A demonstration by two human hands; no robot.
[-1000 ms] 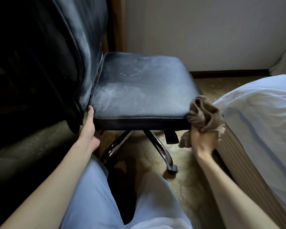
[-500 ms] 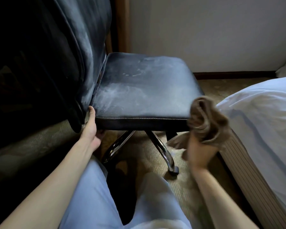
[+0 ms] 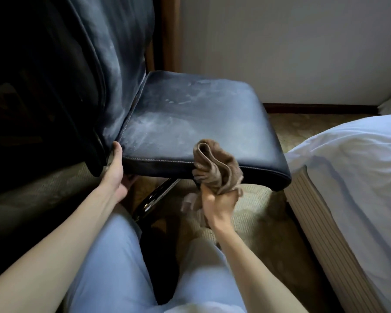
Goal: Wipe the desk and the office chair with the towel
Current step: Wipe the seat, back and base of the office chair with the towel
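The office chair (image 3: 190,123) takes the middle and the left of the view. It is dark blue, with a tall backrest on the left and a padded seat, and both carry pale dusty smears. On the right stands a bed (image 3: 348,168) with a white cover, and its side is just beside the right corner of the seat. A beige carpet (image 3: 264,213) lies under everything. The person's legs (image 3: 113,267) in light blue trousers fill the foreground, and a chrome leg (image 3: 155,197) of the chair shows below the seat.

The left hand (image 3: 115,172) holds the near left corner of the seat; the thumb lies up along the corner, while the other fingers go under the seat and I cannot tell how they lie. The right hand (image 3: 219,199) grips the towel (image 3: 215,168) with the fingers curled tightly round it. The towel is brown and bunched in folds; it hides a part of the near edge of the seat, and a loose end hangs below the hand.

Compared with half a second ago, the towel has moved left, from the right corner of the seat toward the middle of the near edge, and the left hand keeps its place
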